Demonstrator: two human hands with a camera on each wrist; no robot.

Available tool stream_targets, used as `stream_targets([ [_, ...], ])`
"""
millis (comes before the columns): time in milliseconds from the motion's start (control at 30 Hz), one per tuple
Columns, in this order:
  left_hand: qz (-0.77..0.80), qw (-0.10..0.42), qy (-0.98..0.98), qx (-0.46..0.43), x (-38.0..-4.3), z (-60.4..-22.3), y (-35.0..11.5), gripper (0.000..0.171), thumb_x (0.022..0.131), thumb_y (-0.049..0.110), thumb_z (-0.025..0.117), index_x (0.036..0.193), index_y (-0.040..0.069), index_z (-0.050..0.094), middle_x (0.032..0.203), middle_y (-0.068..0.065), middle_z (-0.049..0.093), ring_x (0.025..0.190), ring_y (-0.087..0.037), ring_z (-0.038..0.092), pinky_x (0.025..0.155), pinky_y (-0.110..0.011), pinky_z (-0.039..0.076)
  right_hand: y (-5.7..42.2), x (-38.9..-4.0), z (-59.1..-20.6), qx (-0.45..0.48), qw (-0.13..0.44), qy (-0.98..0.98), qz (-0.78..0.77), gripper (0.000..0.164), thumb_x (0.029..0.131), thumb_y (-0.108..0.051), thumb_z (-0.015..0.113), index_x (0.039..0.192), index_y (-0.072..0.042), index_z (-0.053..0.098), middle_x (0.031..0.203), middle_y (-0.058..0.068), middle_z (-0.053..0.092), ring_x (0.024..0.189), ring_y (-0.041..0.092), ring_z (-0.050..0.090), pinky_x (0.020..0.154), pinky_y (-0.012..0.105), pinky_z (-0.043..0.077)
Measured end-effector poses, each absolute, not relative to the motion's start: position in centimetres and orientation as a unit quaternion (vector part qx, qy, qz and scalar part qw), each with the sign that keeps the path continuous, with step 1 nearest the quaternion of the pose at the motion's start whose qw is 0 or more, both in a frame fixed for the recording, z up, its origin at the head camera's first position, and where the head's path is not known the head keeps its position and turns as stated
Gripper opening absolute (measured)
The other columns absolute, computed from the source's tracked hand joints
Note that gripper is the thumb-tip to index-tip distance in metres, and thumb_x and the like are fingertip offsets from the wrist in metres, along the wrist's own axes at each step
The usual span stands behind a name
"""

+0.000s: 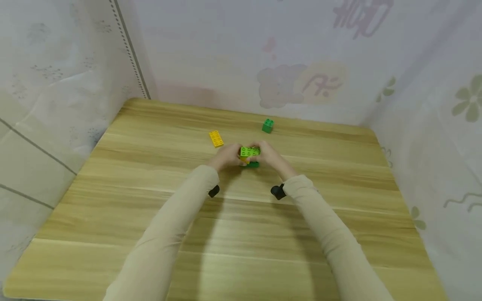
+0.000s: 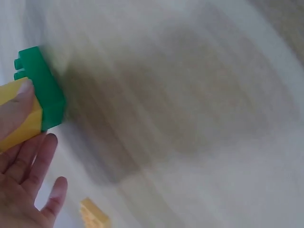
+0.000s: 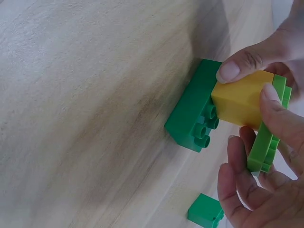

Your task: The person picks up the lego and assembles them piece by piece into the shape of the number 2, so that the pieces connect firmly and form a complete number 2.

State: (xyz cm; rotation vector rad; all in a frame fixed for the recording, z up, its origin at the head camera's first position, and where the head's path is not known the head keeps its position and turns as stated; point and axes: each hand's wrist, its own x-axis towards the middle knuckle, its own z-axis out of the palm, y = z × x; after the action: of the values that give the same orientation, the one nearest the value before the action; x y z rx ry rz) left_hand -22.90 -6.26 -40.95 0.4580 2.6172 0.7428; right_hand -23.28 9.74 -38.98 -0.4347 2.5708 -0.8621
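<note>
Both hands hold a small stack of toy building bricks above the table's middle. A dark green brick (image 3: 187,107) with studs is at the bottom, a yellow brick (image 3: 240,99) sits on part of it, and a flat light green brick (image 1: 246,152) lies on top, overhanging to one side. My left hand (image 1: 227,154) grips the yellow brick, its thumb (image 2: 19,107) against the side near the dark green brick. My right hand (image 1: 269,154) pinches the light green brick, with the thumb on its edge and the other fingers (image 3: 242,178) loosely bent beneath the overhang.
A flat yellow brick (image 1: 216,139) lies behind the left hand on the wooden table (image 1: 263,234). Further back, to the right, stands a small dark green brick (image 1: 267,126). Patterned sheets (image 1: 211,50) hang around the table's back and sides.
</note>
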Motion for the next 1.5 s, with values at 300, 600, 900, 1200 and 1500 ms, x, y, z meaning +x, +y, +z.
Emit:
stream_targets([
  [300,0.38,0.175,0.893,0.168,-22.9,-41.8,-8.4,0.043,0.083,0.016,0.067,0.118,-0.003,0.051,0.116,-0.019,0.056,0.105,-0.029,0.055,0.092,-0.038,0.046,8.1,-24.1,-39.5,-0.165,0.192,0.921,-0.297,0.046,0.081,-0.015,0.069,0.122,-0.002,0.054,0.124,0.015,0.057,0.114,0.027,0.052,0.099,0.037,0.042],
  [600,0.31,0.137,0.923,0.18,-23.1,-39.5,-9.3,0.036,0.086,0.013,0.063,0.118,0.0,0.054,0.119,-0.016,0.057,0.11,-0.03,0.053,0.094,-0.04,0.044,7.0,-25.1,-39.6,-0.182,0.186,0.925,-0.278,0.045,0.081,-0.01,0.068,0.123,-0.002,0.054,0.125,0.014,0.056,0.113,0.026,0.052,0.097,0.037,0.042],
  [900,0.129,0.185,0.961,0.16,-23.5,-37.5,-6.5,0.03,0.085,0.012,0.064,0.111,0.001,0.054,0.107,-0.011,0.061,0.095,-0.021,0.056,0.087,-0.035,0.047,9.9,-25.4,-39.7,-0.19,0.269,0.909,-0.257,0.066,0.081,-0.016,0.069,0.136,-0.003,0.035,0.136,0.022,0.041,0.124,0.035,0.041,0.102,0.045,0.036],
  [1200,0.049,0.145,0.97,0.191,-22.8,-38.4,-4.1,0.019,0.085,0.005,0.061,0.104,0.005,0.06,0.101,-0.008,0.063,0.089,-0.018,0.056,0.084,-0.034,0.048,15.7,-27.6,-42.1,-0.086,0.233,0.907,-0.34,0.069,0.086,-0.022,0.064,0.141,-0.002,0.027,0.139,0.027,0.034,0.127,0.04,0.034,0.103,0.051,0.034],
  [1500,0.031,0.123,0.966,0.227,-20.9,-40.2,-2.2,0.016,0.085,0.004,0.061,0.101,0.006,0.062,0.101,-0.007,0.066,0.091,-0.017,0.061,0.083,-0.029,0.05,15.8,-29.8,-45.2,-0.007,0.151,0.885,-0.441,0.072,0.086,-0.022,0.064,0.141,-0.002,0.023,0.142,0.024,0.03,0.131,0.038,0.03,0.107,0.048,0.029],
])
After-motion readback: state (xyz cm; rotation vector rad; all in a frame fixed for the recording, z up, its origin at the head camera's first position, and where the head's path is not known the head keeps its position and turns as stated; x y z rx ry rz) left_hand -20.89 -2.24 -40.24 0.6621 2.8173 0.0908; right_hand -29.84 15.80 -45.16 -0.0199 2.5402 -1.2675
